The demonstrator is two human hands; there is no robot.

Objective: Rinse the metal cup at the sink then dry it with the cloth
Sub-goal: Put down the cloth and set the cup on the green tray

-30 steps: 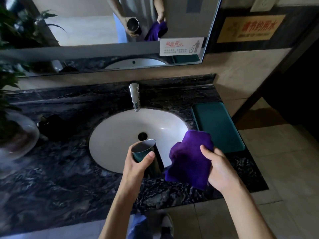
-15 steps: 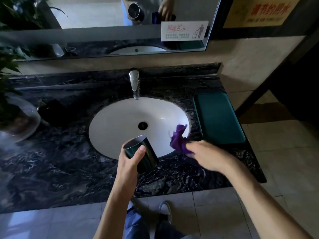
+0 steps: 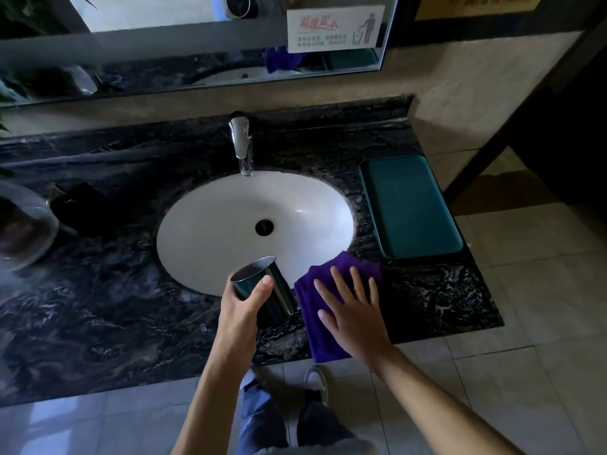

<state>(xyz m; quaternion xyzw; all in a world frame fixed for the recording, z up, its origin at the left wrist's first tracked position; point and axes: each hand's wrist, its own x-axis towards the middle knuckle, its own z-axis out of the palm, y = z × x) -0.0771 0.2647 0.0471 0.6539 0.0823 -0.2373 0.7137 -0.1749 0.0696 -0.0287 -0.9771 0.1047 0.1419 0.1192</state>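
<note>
On the dark marble counter (image 3: 98, 307), the white sink (image 3: 230, 224) lies mid-scene. The purple cloth (image 3: 315, 326) lies flat at its near right under the spread right hand (image 3: 354, 310). The left hand (image 3: 243, 307) grips the metal cup (image 3: 262, 290) over the sink's near rim, its long axis tilted, mouth pointing up and far-left.

Surfaces as I see them from my feed: metal cup (image 3: 262, 287), dark, polished, smooth. Cloth (image 3: 331, 326), purple, plush, matt nap. Sink basin (image 3: 216, 231), white glazed ceramic, glossy. Faucet (image 3: 240, 139), bright chromed metal. Countertop (image 3: 98, 310), black veined marble, polished. Tray (image 3: 410, 205), green, smooth, plastic-looking, low sheen. Floor tiles (image 3: 525, 372), pale, faintly glossy.
</note>
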